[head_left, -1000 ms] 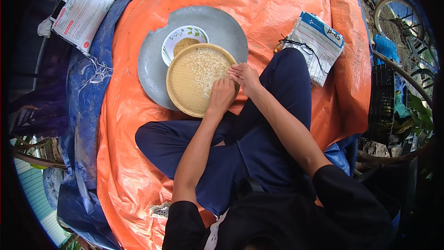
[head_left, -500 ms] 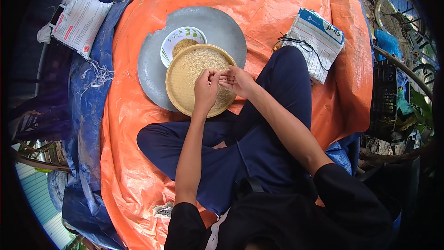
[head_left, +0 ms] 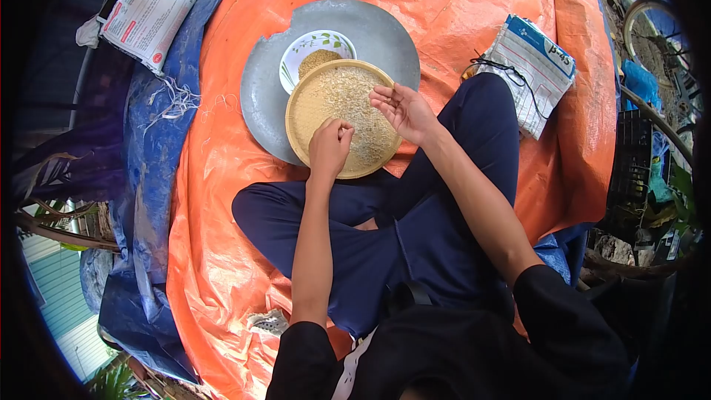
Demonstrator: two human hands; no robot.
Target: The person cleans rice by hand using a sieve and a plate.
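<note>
A round woven basket (head_left: 302, 122) rests in front of my lap, with pale grain and husks (head_left: 348, 96) spread over its middle and right side. My left hand (head_left: 331, 147) is over its lower part, fingers curled into a pinch; whatever they hold is too small to make out. Palm up, my right hand (head_left: 406, 114) is at the basket's right rim with its fingers loosely apart. Partly behind the basket stands a white bowl (head_left: 296, 55) with green leaf designs, holding brownish grain (head_left: 318, 61). Under both lies a grey round tray (head_left: 259, 104) with a broken edge.
An orange tarp (head_left: 215, 200) covers the ground, with a blue tarp (head_left: 148, 178) along the left. A folded white sack (head_left: 529, 67) with a black cord lies right of my knee. Another printed sack (head_left: 148, 18) sits upper left. A black crate (head_left: 629, 148) and a bicycle wheel (head_left: 648, 30) are far right.
My hands were together over the basket and are now apart: the left lower, the right out to the right rim. The whole view has shifted slightly.
</note>
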